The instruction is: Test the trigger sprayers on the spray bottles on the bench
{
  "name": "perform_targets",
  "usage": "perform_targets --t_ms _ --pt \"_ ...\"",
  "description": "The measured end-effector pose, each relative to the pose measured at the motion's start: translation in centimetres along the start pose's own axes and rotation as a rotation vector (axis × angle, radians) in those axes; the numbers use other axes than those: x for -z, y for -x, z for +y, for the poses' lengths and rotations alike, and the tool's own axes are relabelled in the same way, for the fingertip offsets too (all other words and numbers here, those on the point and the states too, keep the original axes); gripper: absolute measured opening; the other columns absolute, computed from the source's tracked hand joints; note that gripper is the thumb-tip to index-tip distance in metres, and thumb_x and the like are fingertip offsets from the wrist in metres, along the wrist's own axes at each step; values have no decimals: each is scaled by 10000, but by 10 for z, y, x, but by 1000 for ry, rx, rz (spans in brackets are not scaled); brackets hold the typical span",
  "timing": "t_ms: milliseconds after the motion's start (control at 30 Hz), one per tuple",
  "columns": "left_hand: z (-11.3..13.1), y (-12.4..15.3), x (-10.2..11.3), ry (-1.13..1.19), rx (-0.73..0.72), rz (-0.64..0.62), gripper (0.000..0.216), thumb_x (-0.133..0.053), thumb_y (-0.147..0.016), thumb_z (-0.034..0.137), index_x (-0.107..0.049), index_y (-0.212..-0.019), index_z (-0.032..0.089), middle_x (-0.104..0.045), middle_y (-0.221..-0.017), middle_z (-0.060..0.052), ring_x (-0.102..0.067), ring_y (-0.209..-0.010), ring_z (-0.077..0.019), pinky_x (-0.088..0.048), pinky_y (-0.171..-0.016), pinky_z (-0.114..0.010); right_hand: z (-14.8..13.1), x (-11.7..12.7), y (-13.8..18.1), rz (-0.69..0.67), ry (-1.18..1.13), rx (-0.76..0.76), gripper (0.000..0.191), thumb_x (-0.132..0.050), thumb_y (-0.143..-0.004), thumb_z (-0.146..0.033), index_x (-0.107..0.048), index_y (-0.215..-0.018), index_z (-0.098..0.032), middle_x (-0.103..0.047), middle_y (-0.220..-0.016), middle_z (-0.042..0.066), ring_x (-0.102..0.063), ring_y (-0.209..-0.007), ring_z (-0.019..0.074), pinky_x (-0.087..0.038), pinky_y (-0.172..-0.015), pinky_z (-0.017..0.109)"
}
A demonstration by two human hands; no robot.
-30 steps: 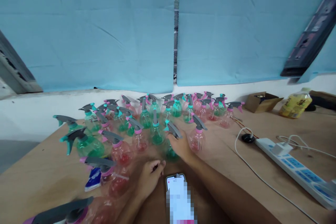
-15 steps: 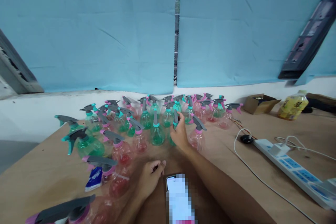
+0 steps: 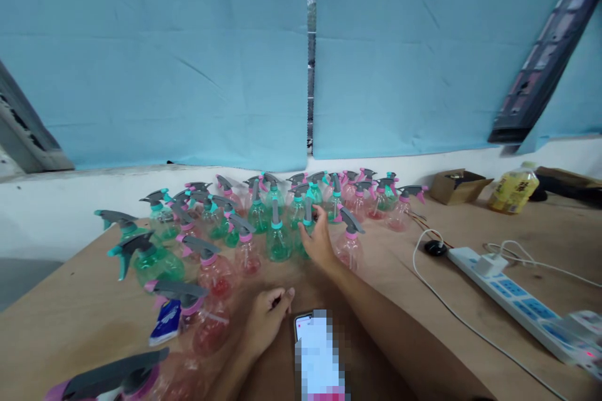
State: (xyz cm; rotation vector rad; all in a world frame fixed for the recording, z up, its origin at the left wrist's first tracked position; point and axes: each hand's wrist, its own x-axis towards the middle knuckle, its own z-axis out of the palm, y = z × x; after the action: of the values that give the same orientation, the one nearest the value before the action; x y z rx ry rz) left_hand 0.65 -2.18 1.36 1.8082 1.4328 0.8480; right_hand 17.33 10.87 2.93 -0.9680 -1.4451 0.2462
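My right hand (image 3: 320, 243) reaches to a green spray bottle (image 3: 308, 213) with a grey trigger head, its thumb and fingers round the neck. The hand hides much of that bottle. Just left of it stands another green spray bottle (image 3: 279, 239), and to its right a pink one (image 3: 348, 244). Nearer to me, my left hand (image 3: 270, 316) rests loosely curled on the table, with nothing visible in it. A phone (image 3: 320, 351) with a lit, blurred-out screen lies between my forearms.
Several pink and green spray bottles (image 3: 220, 272) crowd the left and back of the wooden table (image 3: 94, 301). A blue packet (image 3: 165, 322) lies at left. On the right are a power strip (image 3: 512, 301) with white cables, a black mouse-like object (image 3: 435, 248), a cardboard box (image 3: 458, 188) and a yellow-labelled drink bottle (image 3: 513, 189).
The whole view has shifted slightly, so things appear a little farther left. My right hand stays at the same green spray bottle. The left hand keeps its curled pose.
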Motion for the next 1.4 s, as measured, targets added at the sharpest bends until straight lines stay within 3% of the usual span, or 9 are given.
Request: perform_targets --t_ms 233,400,633,700,800,933,1033,1233,1400 --pt "0 0 0 14 -5 7 539 -438 -903 580 -536 -567 171 -481 -530 31 -481 -566 -133 -311 -579 -231 -56 23 17 -64 -72 -29 727 -597 -890 -355 -185 -1474 -226 -305 -1494 161 -270 -1431 290 -258 -1170 515" --pt "2 1 1 19 -7 -8 522 -449 -907 559 -532 -569 170 -480 -535 30 -484 -571 -135 -319 -591 -233 -97 75 -7 -11 -86 77 568 -563 -911 -315 -339 -1430 -260 -394 -1469 116 -315 -1417 294 -275 -1161 541" --pt "-1 -1 -1 16 -25 -16 516 -447 -917 545 -541 -578 168 -493 -541 28 -500 -581 -138 -325 -598 -234 -33 127 -24 134 60 98 625 -669 -837 -369 -416 -1386 -210 -519 -1348 144 -499 -1259 287 -407 -1059 506" --pt "0 -1 -1 12 -28 -18 519 -444 -918 547 -537 -576 168 -483 -538 31 -496 -580 -136 -323 -598 -232 -11 127 -12 2 23 65 666 -681 -821 -377 -409 -1403 -202 -534 -1336 154 -572 -1160 278 -479 -973 464" --pt "2 0 -1 5 -21 -18 521 -443 -918 551 -536 -578 166 -477 -542 34 -493 -582 -134 -318 -594 -230 11 120 1 -18 -1 21 674 -684 -815 -382 -428 -1412 -201 -551 -1334 151 -592 -1117 264 -481 -954 426" --pt "2 0 0 11 -19 -16 521 -443 -919 552 -539 -582 166 -493 -551 30 -503 -590 -138 -323 -600 -231 21 111 1 -92 -106 -87 423 -631 -845 -361 -606 -1228 -182 -686 -1031 92 -643 -851 207 -522 -769 336" --pt "0 0 -1 13 -18 -13 525 -447 -919 553 -537 -574 168 -492 -543 30 -500 -584 -138 -325 -599 -232 10 109 -3 -220 -211 -117 270 -610 -827 -290 -669 -1073 -196 -691 -877 37 -609 -716 163 -510 -684 292" --pt "-3 2 -1 12 -21 -12 523 -447 -923 552 -542 -578 170 -492 -545 33 -501 -584 -136 -328 -603 -233 -36 103 -9 -771 -470 -88 210 -577 -828 -204 -706 -992 -202 -708 -1021 51 -653 -865 179 -519 -820 334" --pt "-1 1 0 4 -20 -17 524 -443 -920 556 -534 -575 172 -474 -535 35 -482 -573 -133 -319 -595 -232 -49 72 -3 -827 -611 -182 320 -550 -778 -149 -680 -1066 -197 -710 -1028 50 -676 -767 157 -512 -684 275"
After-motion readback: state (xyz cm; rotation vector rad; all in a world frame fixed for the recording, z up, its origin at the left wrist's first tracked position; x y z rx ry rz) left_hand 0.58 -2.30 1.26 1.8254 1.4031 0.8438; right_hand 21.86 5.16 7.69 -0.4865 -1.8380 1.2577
